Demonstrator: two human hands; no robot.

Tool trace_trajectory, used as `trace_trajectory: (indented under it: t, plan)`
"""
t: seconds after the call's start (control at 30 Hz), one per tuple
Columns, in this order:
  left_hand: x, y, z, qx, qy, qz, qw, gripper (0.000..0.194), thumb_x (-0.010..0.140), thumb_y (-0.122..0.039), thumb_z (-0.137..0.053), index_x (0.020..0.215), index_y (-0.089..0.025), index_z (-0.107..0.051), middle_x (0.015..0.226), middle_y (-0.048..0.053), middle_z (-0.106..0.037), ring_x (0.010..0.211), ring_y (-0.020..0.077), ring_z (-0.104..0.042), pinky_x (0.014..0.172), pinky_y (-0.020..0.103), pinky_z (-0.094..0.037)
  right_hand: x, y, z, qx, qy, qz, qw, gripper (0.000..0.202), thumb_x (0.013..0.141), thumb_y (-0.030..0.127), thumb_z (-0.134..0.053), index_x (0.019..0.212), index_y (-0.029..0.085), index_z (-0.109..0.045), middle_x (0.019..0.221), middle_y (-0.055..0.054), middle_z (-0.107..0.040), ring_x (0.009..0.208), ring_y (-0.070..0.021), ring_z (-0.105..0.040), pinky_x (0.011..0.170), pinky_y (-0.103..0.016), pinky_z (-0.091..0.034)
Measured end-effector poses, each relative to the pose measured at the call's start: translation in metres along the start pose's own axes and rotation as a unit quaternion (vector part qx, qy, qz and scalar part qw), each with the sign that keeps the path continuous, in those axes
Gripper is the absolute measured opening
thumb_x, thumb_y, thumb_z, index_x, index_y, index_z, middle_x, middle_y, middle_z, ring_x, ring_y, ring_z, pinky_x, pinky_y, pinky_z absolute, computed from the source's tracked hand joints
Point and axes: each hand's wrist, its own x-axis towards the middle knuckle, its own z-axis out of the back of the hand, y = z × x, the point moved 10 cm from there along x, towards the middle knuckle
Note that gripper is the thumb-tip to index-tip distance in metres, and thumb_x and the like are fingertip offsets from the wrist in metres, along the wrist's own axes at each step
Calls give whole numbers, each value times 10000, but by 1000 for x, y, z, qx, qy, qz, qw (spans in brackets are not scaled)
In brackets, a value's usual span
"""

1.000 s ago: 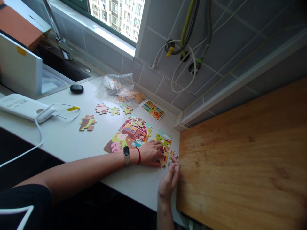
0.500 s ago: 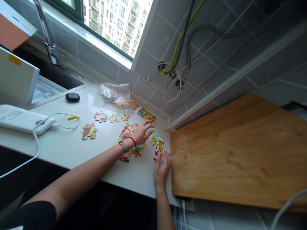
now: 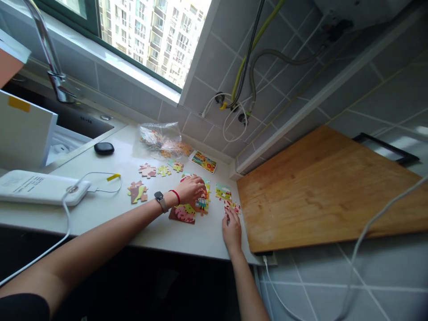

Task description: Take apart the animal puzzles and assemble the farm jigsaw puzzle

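Note:
My left hand, with a watch and red band at the wrist, is over the joined puzzle pieces on the white counter. Its fingers are curled down, and whatever lies under the fingertips is hidden. Beside the wooden board, my right hand has its bent fingers on a red and white piece. A green piece with a car picture lies just above that one. Loose pieces, among them a pink one, a yellow-green one and a brown one, lie left of the joined part.
A clear bag of pieces and a picture card lie at the back by the wall. Further left are a black case, a white power strip and the sink. A wooden board borders the right side.
The camera view has shifted. My left hand's spread fingers have curled down over the joined pieces, moving left. My right hand stays at the red and white piece.

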Motion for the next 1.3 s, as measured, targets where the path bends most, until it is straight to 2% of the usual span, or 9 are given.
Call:
trace_trajectory:
  t: [0.1, 0.23, 0.37, 0.47, 0.6, 0.7, 0.97, 1.17, 1.3]
  plan:
    - [4, 2, 3, -5, 8, -29, 1000, 195, 994, -275, -568, 989, -215, -753, 1063, 103, -712, 1022, 274, -625, 888, 401, -501, -10, 0, 4, -2, 7, -3, 1000, 457, 964, 291, -448, 1281, 130, -733, 1423, -176, -654, 1351, -271, -586, 1164, -476, -461]
    - [4, 2, 4, -26, 0, -52, 998, 260, 1031, -288, -505, 980, -212, -748, 1021, 100, -712, 1001, 252, -626, 902, 384, -491, -12, 5, 14, -10, 46, 37, 998, 438, 985, 329, -473, 1308, 151, -710, 1415, -154, -665, 1351, -273, -591, 1173, -532, -450]
    - [-7, -5, 4, -50, -8, -80, 995, 301, 1049, -294, -463, 965, -214, -741, 947, 89, -706, 946, 236, -611, 902, 374, -474, 20, -3, 30, -157, 130, 35, 978, 474, 997, 209, -386, 1388, 122, -640, 1484, -166, -607, 1403, -254, -544, 1202, -492, -412]
    - [-13, -4, -2, -57, 5, -75, 996, 300, 1049, -300, -466, 968, -218, -743, 936, 85, -703, 941, 235, -607, 899, 367, -469, 53, -10, 38, -188, 186, 28, 964, 494, 905, 89, -480, 1369, 101, -651, 1444, -193, -632, 1340, -259, -601, 1173, -418, -431]
    - [-12, 3, -7, -65, 11, -64, 996, 285, 1038, -297, -484, 965, -213, -746, 935, 85, -706, 922, 232, -619, 877, 358, -472, 79, -19, 31, -221, 267, 17, 938, 647, 730, 7, -638, 1357, 161, -662, 1371, -168, -693, 1243, -277, -663, 1064, -348, -486]
    - [-12, 8, -7, -69, 8, -58, 996, 285, 1038, -315, -488, 994, -211, -750, 942, 86, -709, 912, 232, -630, 859, 354, -474, 84, -21, 23, -247, 304, 8, 920, 632, 718, 16, -667, 1327, 187, -669, 1228, -138, -759, 1126, -260, -700, 952, -303, -500]
    - [-14, 16, -5, -82, 3, -45, 996, 293, 1034, -305, -479, 979, -198, -746, 959, 93, -720, 909, 229, -651, 845, 346, -481, 77, -13, 25, -302, 338, -2, 891, 206, 762, 130, -755, 966, 148, -729, 1026, -109, -733, 905, -210, -664, 781, -279, -461]
    - [-13, 14, -5, -95, -2, -48, 994, 262, 1019, -300, -510, 970, -199, -747, 935, 92, -714, 891, 236, -656, 825, 350, -484, 75, -2, 39, -287, 325, -9, 901, 182, 746, 77, -734, 896, 181, -748, 1029, -97, -726, 914, -204, -659, 758, -257, -444]
    - [-12, 14, -3, -96, -4, -45, 994, 268, 1022, -300, -511, 939, -199, -745, 909, 86, -708, 876, 233, -653, 825, 351, -486, 82, 7, 45, -241, 332, -8, 912, 176, 771, 35, -665, 835, 178, -746, 896, -69, -758, 877, -202, -668, 785, -274, -460]
